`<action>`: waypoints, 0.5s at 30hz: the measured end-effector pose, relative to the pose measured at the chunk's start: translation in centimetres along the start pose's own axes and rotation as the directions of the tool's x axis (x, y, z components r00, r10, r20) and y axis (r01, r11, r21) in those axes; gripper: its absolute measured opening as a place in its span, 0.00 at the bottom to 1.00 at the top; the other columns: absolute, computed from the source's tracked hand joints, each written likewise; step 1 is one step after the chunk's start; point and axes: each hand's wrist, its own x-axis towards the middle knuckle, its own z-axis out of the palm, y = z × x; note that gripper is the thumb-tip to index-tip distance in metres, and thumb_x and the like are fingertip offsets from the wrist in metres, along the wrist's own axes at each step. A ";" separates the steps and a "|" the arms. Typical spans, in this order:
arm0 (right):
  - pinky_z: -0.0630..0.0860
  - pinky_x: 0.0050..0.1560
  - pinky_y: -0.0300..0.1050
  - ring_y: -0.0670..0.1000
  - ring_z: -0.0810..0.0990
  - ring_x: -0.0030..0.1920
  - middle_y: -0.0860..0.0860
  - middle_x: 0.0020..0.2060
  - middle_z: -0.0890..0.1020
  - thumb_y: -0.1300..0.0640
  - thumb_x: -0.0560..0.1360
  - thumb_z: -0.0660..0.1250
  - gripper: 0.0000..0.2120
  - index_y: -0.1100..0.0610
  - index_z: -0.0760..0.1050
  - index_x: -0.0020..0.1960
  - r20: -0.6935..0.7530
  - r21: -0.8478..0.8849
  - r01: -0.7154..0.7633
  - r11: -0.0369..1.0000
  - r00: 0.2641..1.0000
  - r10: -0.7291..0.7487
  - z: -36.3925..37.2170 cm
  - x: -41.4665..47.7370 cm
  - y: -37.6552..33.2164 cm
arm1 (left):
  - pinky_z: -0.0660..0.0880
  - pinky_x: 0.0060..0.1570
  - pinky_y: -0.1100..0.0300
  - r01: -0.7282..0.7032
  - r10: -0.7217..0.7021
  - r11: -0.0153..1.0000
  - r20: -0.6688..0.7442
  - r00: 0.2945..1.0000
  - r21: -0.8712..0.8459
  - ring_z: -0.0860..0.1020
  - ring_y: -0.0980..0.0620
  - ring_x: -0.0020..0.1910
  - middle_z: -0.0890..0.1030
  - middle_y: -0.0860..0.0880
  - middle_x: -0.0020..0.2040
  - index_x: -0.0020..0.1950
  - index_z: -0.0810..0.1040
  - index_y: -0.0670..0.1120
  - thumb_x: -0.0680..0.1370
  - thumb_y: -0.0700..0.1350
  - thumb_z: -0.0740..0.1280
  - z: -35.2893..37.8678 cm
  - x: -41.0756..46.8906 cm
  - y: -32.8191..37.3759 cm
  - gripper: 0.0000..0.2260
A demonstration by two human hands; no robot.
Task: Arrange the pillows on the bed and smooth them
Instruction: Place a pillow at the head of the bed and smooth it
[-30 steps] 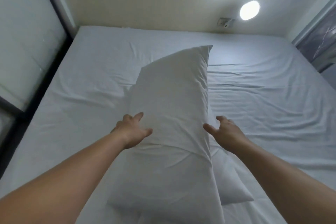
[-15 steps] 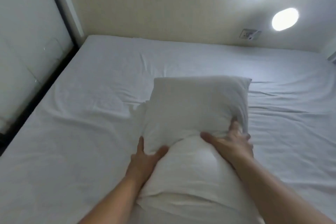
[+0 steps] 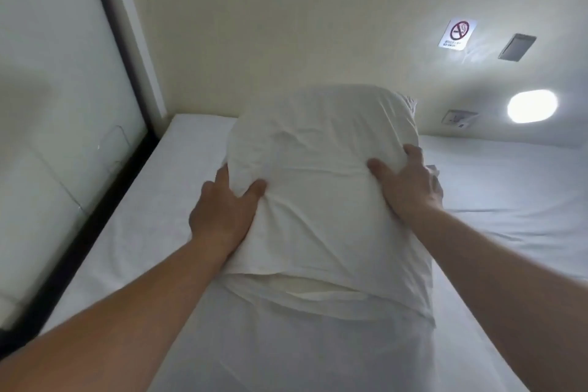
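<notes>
- White sheet covers the bed [image 3: 165, 232], which runs to the cream wall [image 3: 286, 25].
- The white pillow [image 3: 321, 175] stands on end at mid-bed, bulging at its top.
- The left hand [image 3: 222, 213] clasps its left edge, thumb dug into the cloth.
- The right hand [image 3: 407, 184] clamps the right edge, fingers wrapped behind.
- A lit round lamp [image 3: 532, 106] glows on the wall, with a no-smoking sign [image 3: 457, 34] above.

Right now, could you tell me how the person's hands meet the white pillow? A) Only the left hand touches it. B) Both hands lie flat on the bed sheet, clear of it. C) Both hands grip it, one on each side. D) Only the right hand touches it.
C: the left hand and the right hand each clasp a side of the white pillow.
</notes>
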 end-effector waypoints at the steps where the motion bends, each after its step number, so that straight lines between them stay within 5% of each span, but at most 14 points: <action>1: 0.65 0.64 0.59 0.67 0.68 0.65 0.64 0.66 0.67 0.31 0.69 0.62 0.40 0.48 0.56 0.73 0.040 -0.042 -0.041 0.998 0.998 0.042 1.8 1.3 -2.0 | 0.68 0.58 0.44 0.043 -0.044 0.987 0.003 0.999 0.152 0.72 0.38 0.62 0.69 0.40 0.67 0.75 0.52 0.58 0.67 0.76 0.53 -0.9 3.0 -0.7 0.41; 4: 0.62 0.66 0.64 0.69 0.63 0.68 0.62 0.71 0.58 0.29 0.71 0.57 0.41 0.49 0.49 0.76 0.188 -0.213 0.025 0.977 0.982 0.016 8.0 2.7 -5.3 | 0.52 0.67 0.35 0.001 -0.014 0.870 0.022 1.000 0.494 0.55 0.36 0.74 0.54 0.40 0.77 0.76 0.42 0.60 0.68 0.75 0.46 -2.2 9.9 -3.7 0.40; 7: 0.64 0.65 0.62 0.68 0.63 0.68 0.60 0.74 0.54 0.30 0.73 0.54 0.39 0.49 0.48 0.77 0.358 -0.286 0.240 0.928 0.925 -0.129 14.9 1.7 -6.3 | 0.40 0.68 0.32 -0.223 0.129 0.782 0.198 0.972 0.583 0.40 0.39 0.77 0.42 0.47 0.80 0.75 0.38 0.62 0.70 0.74 0.40 -0.5 14.1 -8.1 0.36; 10: 0.64 0.66 0.59 0.65 0.62 0.69 0.57 0.75 0.53 0.33 0.75 0.55 0.36 0.47 0.49 0.76 0.453 -0.297 0.382 0.875 0.863 -0.224 20.5 2.0 -7.6 | 0.39 0.69 0.32 -0.389 0.202 0.697 0.356 0.912 0.603 0.36 0.41 0.76 0.38 0.49 0.79 0.75 0.37 0.63 0.71 0.71 0.34 3.3 17.3 -11.7 0.33; 15: 0.63 0.67 0.64 0.63 0.56 0.74 0.51 0.77 0.49 0.32 0.75 0.52 0.34 0.43 0.46 0.76 0.457 -0.261 0.483 0.836 0.825 -0.333 29.8 8.6 -10.8 | 0.37 0.67 0.30 -0.263 0.071 0.771 0.333 0.940 0.580 0.34 0.40 0.76 0.33 0.52 0.78 0.73 0.35 0.66 0.67 0.74 0.32 10.6 25.1 -14.5 0.35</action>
